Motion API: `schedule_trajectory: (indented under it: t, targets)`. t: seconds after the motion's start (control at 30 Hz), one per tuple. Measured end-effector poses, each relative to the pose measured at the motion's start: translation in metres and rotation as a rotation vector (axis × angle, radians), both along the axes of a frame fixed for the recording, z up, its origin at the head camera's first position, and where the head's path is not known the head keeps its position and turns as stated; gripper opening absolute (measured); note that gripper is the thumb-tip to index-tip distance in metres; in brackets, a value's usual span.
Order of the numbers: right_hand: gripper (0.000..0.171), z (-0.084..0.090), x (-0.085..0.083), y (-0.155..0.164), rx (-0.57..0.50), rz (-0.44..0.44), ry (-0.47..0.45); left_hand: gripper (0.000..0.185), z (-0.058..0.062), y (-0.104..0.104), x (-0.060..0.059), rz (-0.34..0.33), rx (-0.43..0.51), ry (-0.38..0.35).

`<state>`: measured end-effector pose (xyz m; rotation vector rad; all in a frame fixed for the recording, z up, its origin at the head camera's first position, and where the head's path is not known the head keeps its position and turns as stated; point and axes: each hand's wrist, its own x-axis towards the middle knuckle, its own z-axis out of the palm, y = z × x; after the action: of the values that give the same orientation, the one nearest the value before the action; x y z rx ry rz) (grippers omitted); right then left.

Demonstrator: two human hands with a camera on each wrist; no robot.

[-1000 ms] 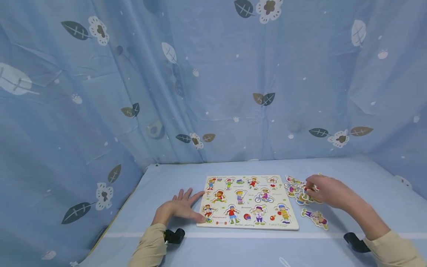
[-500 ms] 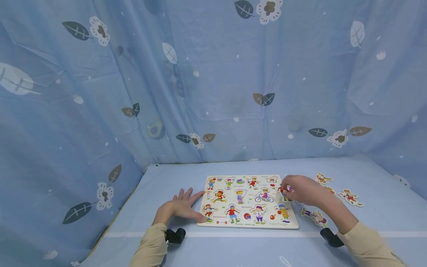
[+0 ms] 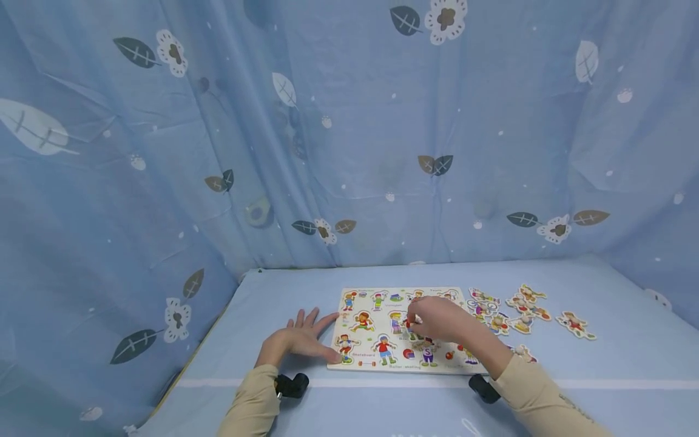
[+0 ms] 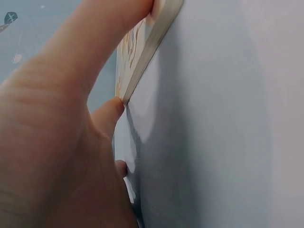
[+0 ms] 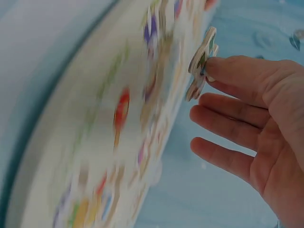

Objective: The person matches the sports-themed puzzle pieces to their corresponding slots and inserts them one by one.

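I saw the left hand (image 3: 295,341) lying flat with fingers spread, its fingertips (image 4: 114,107) touching the puzzle board's (image 3: 364,363) left edge. Over the board's middle, the right hand (image 3: 437,320) pinched a puzzle piece (image 5: 201,62), its other fingers loosely extended.

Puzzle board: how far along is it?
Little looks done: the puzzle board shows its printed figures, and whether any piece is seated I cannot tell. In hand: the right hand pinches one piece just above the board, while the left hand steadies its edge. Left: the loose pieces on the table beside it.
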<state>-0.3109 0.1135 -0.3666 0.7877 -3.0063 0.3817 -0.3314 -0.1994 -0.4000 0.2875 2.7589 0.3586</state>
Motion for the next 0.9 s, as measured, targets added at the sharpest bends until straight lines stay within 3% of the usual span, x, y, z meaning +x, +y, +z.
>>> schedule_trajectory:
  t: [0.23, 0.5, 0.9]
  targets:
    - [0.005, -0.007, 0.002, -0.031, 0.006, 0.058, -0.051, 0.108, -0.001, 0.0, -0.001, 0.001, 0.008, 0.016]
    - [0.007, -0.019, 0.003, -0.042, 0.011, 0.122, 0.048, 0.11, -0.011, -0.003, -0.007, -0.01, 0.017, 0.035]
    - [0.014, -0.02, 0.012, -0.049, -0.013, 0.105, 0.05, 0.107, 0.0, -0.001, -0.001, -0.017, 0.006, 0.015]
